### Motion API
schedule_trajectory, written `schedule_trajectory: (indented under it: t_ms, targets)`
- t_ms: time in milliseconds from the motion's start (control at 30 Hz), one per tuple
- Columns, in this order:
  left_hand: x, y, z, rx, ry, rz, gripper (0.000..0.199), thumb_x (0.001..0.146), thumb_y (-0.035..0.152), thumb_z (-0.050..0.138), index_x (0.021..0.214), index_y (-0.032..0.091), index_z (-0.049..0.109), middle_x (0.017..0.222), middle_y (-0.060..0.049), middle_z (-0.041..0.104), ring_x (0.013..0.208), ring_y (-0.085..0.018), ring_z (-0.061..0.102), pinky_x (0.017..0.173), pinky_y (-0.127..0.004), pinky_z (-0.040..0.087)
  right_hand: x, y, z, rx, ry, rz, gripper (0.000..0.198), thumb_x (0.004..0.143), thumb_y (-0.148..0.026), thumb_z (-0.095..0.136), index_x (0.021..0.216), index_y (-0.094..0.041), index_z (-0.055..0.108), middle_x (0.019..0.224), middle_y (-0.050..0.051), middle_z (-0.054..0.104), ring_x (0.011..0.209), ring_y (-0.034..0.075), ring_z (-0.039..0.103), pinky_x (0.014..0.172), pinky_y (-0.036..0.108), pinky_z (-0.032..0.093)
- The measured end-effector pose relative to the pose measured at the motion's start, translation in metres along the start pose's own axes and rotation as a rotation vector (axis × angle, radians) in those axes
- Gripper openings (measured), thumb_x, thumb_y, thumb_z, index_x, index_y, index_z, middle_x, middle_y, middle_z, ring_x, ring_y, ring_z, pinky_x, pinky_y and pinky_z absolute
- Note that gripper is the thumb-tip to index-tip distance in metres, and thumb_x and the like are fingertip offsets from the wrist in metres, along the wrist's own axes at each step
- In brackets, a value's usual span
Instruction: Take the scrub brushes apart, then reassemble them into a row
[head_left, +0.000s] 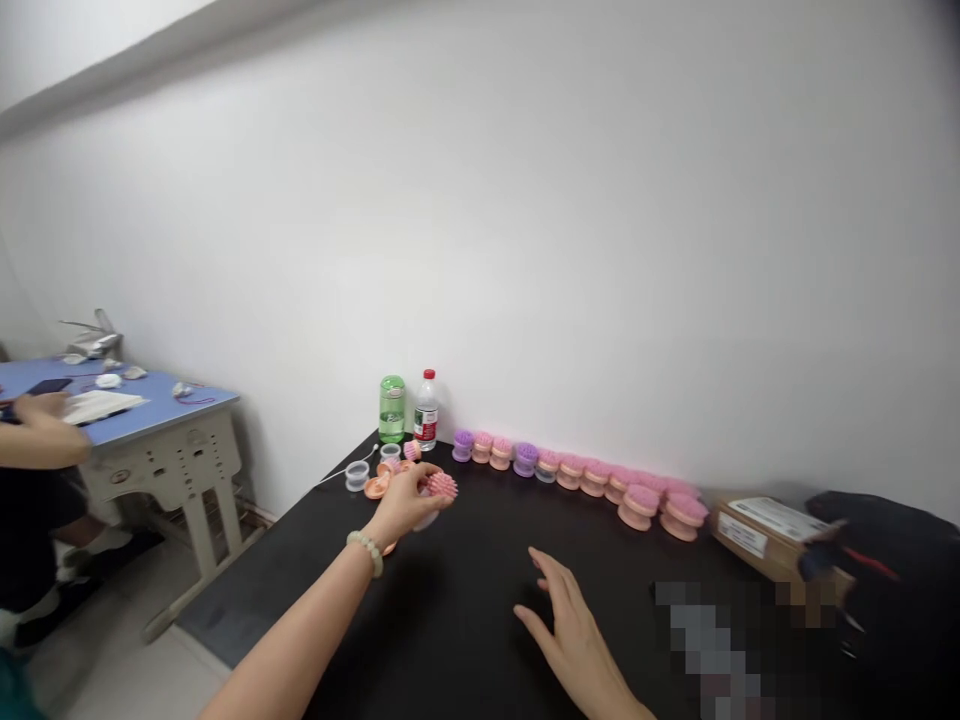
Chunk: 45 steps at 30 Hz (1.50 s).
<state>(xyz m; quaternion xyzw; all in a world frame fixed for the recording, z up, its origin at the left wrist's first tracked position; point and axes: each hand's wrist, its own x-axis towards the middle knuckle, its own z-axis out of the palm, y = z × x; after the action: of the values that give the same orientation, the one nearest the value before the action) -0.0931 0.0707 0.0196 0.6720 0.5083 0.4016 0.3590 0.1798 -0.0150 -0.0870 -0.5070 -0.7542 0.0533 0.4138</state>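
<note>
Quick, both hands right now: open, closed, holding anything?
Left hand: closed on a round pink brush with spiky bristles.
Right hand: open, holding nothing, over the flat black tabletop.

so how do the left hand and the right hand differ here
The left hand grips a pink bristled brush, while the right hand is open and holds nothing. The left hand has a pale beaded bracelet at its wrist; none shows by the right hand. The left hand reaches farther across the black table than the right hand. Both are ungloved.
</note>
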Motion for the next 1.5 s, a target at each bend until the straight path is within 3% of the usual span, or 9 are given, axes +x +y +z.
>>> schedule_trajectory:
  t_ms: [167, 333, 433, 600, 767, 933, 1100, 1333, 1500]
  targets:
    - [-0.008, 0.023, 0.088, -0.459, -0.344, -0.053, 0.053, 0.062, 0.046, 0.085, 0.100, 0.012, 0.070, 0.084, -0.008, 0.072, 0.081, -0.023, 0.068, 0.074, -0.032, 0.050, 0.005, -0.016, -0.022, 0.179, 0.109, 0.033, 0.066, 0.087, -0.026, 0.059, 0.148, -0.026, 0.032, 0.144, 0.012, 0.048, 0.123, 0.027, 0.058, 0.095, 0.043, 0.056]
    - [-0.023, 0.019, 0.129, -0.723, -0.483, -0.205, 0.058, 0.052, 0.046, 0.092, 0.095, 0.013, 0.071, 0.075, -0.005, 0.069, 0.072, -0.019, 0.066, 0.067, -0.027, 0.047, 0.014, -0.022, -0.037, 0.252, 0.079, 0.083, 0.041, 0.083, -0.021, 0.066, 0.124, -0.028, 0.062, 0.122, 0.008, 0.066, 0.117, 0.028, 0.060, 0.101, 0.044, 0.050]
    - [-0.026, 0.013, 0.127, -0.819, -0.473, -0.342, 0.062, 0.061, 0.060, 0.083, 0.101, 0.015, 0.068, 0.069, -0.001, 0.066, 0.061, -0.014, 0.062, 0.059, -0.024, 0.045, 0.021, -0.019, -0.038, 0.427, 0.094, 0.241, 0.029, 0.076, -0.022, 0.072, 0.104, -0.025, 0.068, 0.106, 0.006, 0.069, 0.099, 0.027, 0.067, 0.088, 0.040, 0.056]
    - [-0.028, 0.015, 0.115, -0.958, -0.376, -0.537, 0.054, 0.082, 0.067, 0.061, 0.093, 0.015, 0.066, 0.075, -0.005, 0.069, 0.066, -0.013, 0.065, 0.062, -0.023, 0.049, 0.024, -0.013, -0.043, 0.741, 0.264, 0.412, 0.032, 0.076, -0.037, 0.076, 0.100, -0.022, 0.062, 0.098, 0.006, 0.069, 0.089, 0.023, 0.069, 0.080, 0.035, 0.058]
    - [-0.039, 0.025, 0.120, -1.025, -0.286, -0.509, 0.052, 0.075, 0.064, 0.071, 0.068, 0.014, 0.061, 0.067, -0.002, 0.062, 0.064, -0.012, 0.058, 0.064, -0.023, 0.045, 0.018, -0.027, -0.053, 0.781, 0.371, 0.416, 0.031, 0.081, -0.041, 0.074, 0.100, -0.022, 0.061, 0.098, 0.007, 0.070, 0.087, 0.022, 0.068, 0.076, 0.032, 0.058]
    - [-0.050, 0.034, 0.127, -0.975, -0.286, -0.383, 0.059, 0.065, 0.072, 0.072, 0.066, 0.016, 0.056, 0.060, 0.004, 0.050, 0.059, -0.010, 0.041, 0.059, -0.024, 0.036, 0.013, -0.044, -0.045, 0.823, 0.282, 0.264, 0.029, 0.075, -0.032, 0.080, 0.096, -0.023, 0.061, 0.109, 0.010, 0.068, 0.098, 0.026, 0.070, 0.083, 0.036, 0.059]
    - [-0.056, 0.042, 0.125, -0.945, -0.260, -0.383, 0.067, 0.060, 0.082, 0.065, 0.071, 0.017, 0.053, 0.067, 0.003, 0.052, 0.063, -0.010, 0.043, 0.060, -0.023, 0.037, 0.009, -0.045, -0.038, 0.708, 0.196, 0.138, 0.026, 0.079, -0.025, 0.076, 0.099, -0.025, 0.058, 0.114, 0.008, 0.063, 0.109, 0.026, 0.067, 0.090, 0.036, 0.058]
    - [-0.061, 0.046, 0.116, -0.656, -0.445, -0.352, 0.073, 0.068, 0.092, 0.037, 0.077, 0.020, 0.048, 0.051, 0.005, 0.049, 0.043, -0.008, 0.041, 0.041, -0.019, 0.022, 0.006, -0.049, -0.048, 0.642, 0.126, -0.028, 0.038, 0.081, -0.023, 0.077, 0.110, -0.028, 0.053, 0.117, 0.007, 0.063, 0.107, 0.024, 0.069, 0.084, 0.031, 0.061]
    - [-0.062, 0.045, 0.115, -0.733, -0.488, -0.425, 0.071, 0.067, 0.093, 0.038, 0.072, 0.022, 0.042, 0.044, 0.009, 0.038, 0.036, -0.004, 0.030, 0.039, -0.018, 0.012, 0.009, -0.056, -0.065, 0.249, 0.035, -0.409, 0.042, 0.094, -0.011, 0.053, 0.134, -0.021, 0.048, 0.122, 0.013, 0.064, 0.118, 0.025, 0.063, 0.097, 0.038, 0.057]
